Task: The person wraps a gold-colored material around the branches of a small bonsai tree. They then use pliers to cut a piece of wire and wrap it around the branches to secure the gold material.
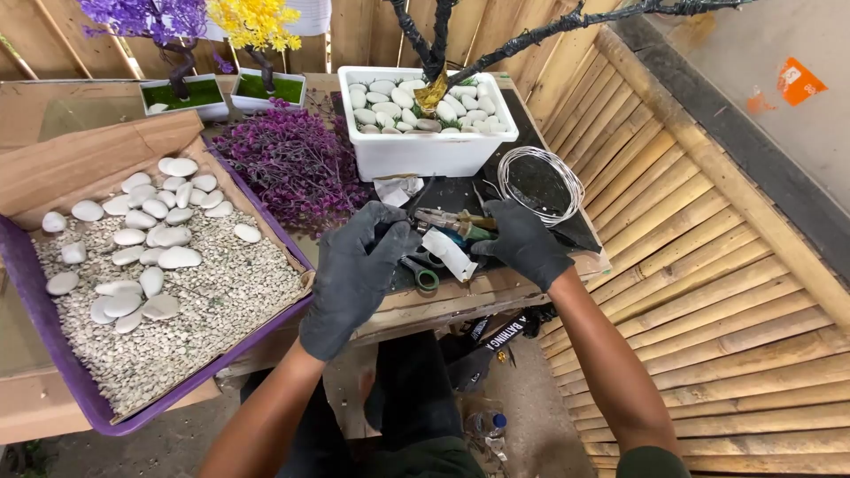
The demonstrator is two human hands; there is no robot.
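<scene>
**Crowded bench edge, tools bunched under two gloved hands**

Bamboo slat walling closes off the right side of a cluttered bench (496, 292), and both hands work at its near edge. Left hand (354, 270), in a dark glove, has its fingers (390, 221) curled down onto the handles of a pair of pliers (452, 219); right hand (522, 241) has fingers pressed together over the other end, so the tool lies bridged between them. Whether either grip is truly closed around it cannot be told.

Just below sit green-handled scissors (423, 274) and a white paper scrap (447, 252), all near the bench lip; a tug on the pliers could likely sweep them off. Beyond the right hand a wire coil (540, 184) lies loose and might snag a glove. Behind stands a white planter (425, 146) of pebbles holding a dark trunk, with purple foliage (292, 164) and a purple tray (53, 350) of gravel to the left.
</scene>
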